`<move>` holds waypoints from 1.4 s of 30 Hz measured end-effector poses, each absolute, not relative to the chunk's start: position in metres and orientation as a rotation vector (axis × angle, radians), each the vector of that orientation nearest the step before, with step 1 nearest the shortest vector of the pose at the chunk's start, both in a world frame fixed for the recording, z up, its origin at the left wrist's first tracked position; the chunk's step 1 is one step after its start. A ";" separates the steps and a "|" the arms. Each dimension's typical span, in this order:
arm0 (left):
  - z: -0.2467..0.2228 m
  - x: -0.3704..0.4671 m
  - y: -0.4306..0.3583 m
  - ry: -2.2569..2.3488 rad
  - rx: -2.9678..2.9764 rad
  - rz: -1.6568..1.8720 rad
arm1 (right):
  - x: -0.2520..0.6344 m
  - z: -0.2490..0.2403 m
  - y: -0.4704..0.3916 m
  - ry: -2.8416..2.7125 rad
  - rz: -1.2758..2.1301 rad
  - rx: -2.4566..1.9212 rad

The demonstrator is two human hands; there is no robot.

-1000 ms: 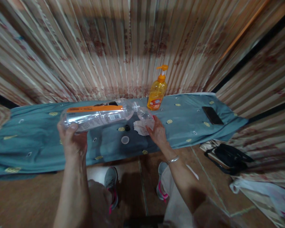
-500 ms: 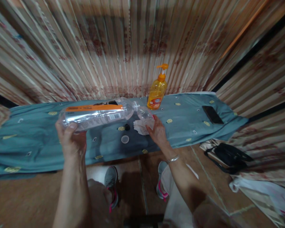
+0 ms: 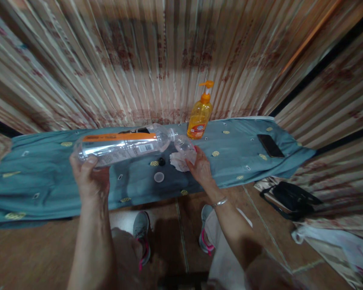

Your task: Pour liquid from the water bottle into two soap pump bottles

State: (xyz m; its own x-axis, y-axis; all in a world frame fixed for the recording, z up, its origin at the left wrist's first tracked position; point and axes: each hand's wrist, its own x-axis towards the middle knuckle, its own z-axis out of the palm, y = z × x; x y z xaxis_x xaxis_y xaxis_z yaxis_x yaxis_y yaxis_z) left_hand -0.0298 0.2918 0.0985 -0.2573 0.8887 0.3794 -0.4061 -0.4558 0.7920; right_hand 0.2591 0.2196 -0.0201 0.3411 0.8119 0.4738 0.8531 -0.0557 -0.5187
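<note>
A large clear bottle (image 3: pixel 124 147) with an orange-topped label lies tilted nearly sideways in the air, its mouth to the right. My left hand (image 3: pixel 92 171) is wrapped round its base end. At its neck, the mouth meets a small clear bottle or container (image 3: pixel 184 145), which my right hand (image 3: pixel 199 165) grips from the right. Crumpled whitish tissue or film (image 3: pixel 180 162) shows beside my right fingers; whether they touch it is unclear. Below the bottles, a small black cap (image 3: pixel 161 161) and a round translucent lid (image 3: pixel 159 177) rest on the cloth.
An orange pump bottle (image 3: pixel 199 121) stands at the back of the teal-covered table (image 3: pixel 230 165). Farther right lies a dark phone (image 3: pixel 271 146). A dark object is partly hidden behind the large bottle. On the floor at right are a black bag (image 3: pixel 293 197) and a white bag (image 3: pixel 335 241).
</note>
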 end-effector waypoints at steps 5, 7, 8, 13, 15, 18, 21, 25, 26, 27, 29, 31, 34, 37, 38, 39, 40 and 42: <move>0.099 -0.030 0.291 0.725 1.097 1.827 | 0.259 -0.020 0.219 -1.459 -0.071 -1.857; 0.099 -0.030 0.291 0.732 1.080 1.833 | 0.260 -0.021 0.219 -1.459 -0.076 -1.851; 0.099 -0.030 0.291 0.731 1.066 1.835 | 0.260 -0.022 0.219 -1.459 -0.080 -1.847; 0.099 -0.029 0.290 0.690 1.044 1.837 | 0.261 -0.024 0.220 -1.462 -0.086 -1.841; 0.099 -0.029 0.290 0.683 1.050 1.839 | 0.261 -0.024 0.220 -1.461 -0.081 -1.848; 0.098 -0.030 0.291 0.689 1.040 1.844 | 0.261 -0.023 0.219 -1.470 -0.066 -1.851; 0.098 -0.031 0.292 0.688 1.039 1.842 | 0.260 -0.021 0.219 -1.468 -0.054 -1.854; 0.097 -0.032 0.293 0.657 1.053 1.836 | 0.259 -0.019 0.220 -1.456 -0.050 -1.868; 0.097 -0.032 0.293 0.656 1.049 1.836 | 0.259 -0.019 0.219 -1.459 -0.050 -1.869; 0.097 -0.032 0.293 0.658 1.042 1.837 | 0.259 -0.019 0.219 -1.464 -0.050 -1.870; 0.098 -0.031 0.293 0.665 1.029 1.843 | 0.259 -0.019 0.219 -1.475 -0.049 -1.869; 0.097 -0.031 0.292 0.677 1.029 1.846 | 0.260 -0.019 0.219 -1.485 -0.055 -1.869; 0.097 -0.030 0.292 0.704 1.060 1.842 | 0.260 -0.020 0.219 -1.492 -0.064 -1.886; 0.097 -0.030 0.292 0.735 1.102 1.823 | 0.260 -0.020 0.219 -1.488 -0.068 -1.892; 0.097 -0.030 0.292 0.742 1.114 1.818 | 0.260 -0.020 0.219 -1.488 -0.069 -1.886; 0.097 -0.030 0.292 0.745 1.119 1.816 | 0.260 -0.020 0.219 -1.490 -0.068 -1.879; 0.098 -0.030 0.292 0.744 1.117 1.817 | 0.260 -0.020 0.219 -1.491 -0.067 -1.874; 0.099 -0.029 0.292 0.736 1.103 1.823 | 0.260 -0.019 0.219 -1.493 -0.062 -1.873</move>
State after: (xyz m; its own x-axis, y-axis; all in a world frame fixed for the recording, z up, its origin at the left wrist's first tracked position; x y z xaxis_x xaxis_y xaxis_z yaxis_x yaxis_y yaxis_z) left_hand -0.0292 0.2917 0.0986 -0.2405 0.8879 0.3921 -0.3669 -0.4572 0.8101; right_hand 0.2602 0.2189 -0.0190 0.3253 0.8273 0.4580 0.8624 -0.0609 -0.5026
